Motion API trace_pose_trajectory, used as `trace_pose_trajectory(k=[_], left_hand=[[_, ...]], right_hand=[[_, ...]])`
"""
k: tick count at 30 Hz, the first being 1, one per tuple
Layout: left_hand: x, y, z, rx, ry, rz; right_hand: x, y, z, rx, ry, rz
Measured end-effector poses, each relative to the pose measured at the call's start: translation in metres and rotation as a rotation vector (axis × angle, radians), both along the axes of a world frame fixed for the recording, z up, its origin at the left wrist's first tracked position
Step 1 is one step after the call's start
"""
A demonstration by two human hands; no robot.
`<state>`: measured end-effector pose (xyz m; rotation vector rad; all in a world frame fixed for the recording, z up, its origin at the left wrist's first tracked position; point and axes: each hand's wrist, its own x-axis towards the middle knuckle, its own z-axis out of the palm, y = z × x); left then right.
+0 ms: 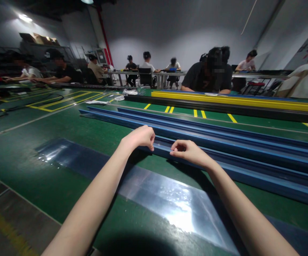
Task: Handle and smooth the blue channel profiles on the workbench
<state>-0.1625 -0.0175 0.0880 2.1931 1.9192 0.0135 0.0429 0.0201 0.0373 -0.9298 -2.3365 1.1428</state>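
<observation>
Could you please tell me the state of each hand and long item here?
Bare left hand, fingers bent down; hold unclear.
Bare right hand, fingers curled toward thumb; hold unclear.
Long blue channelled rails, lying lengthwise, roughly parallel.
Clear, glossy plastic strip, spread out, reflecting light.
Long black bar, lying beyond the blue rails.
Long yellow bar, lying just behind the black one.

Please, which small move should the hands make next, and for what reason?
Perhaps the right hand should settle its fingertips on the nearest blue rail: its fingers are curled over that rail's near side, with the left hand close beside, though firm contact cannot be made out.
</observation>
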Motion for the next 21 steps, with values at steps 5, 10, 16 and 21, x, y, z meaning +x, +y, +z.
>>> trace_pose_trajectory(k=[5, 10, 16, 21], left_hand=[[-0.0019, 0.0011, -0.0013, 0.03, -0.007, -0.007], [-0.0036, 0.0012, -0.002, 0.027, -0.017, -0.003], [-0.0033, 0.0016, -0.0016, -0.01, -0.037, -0.01], [-0.0052, 0.0033, -0.0038, -0.034, -0.074, -0.003]], right_hand=[[0.0001, 0.0003, -0.0007, -0.004, -0.003, 0.001], [0.0001, 0.0, -0.0004, -0.006, 0.001, -0.004], [0.0002, -0.0012, 0.0013, 0.011, -0.007, -0.003], [0.0, -0.0012, 0.0008, 0.014, -0.009, -0.007]])
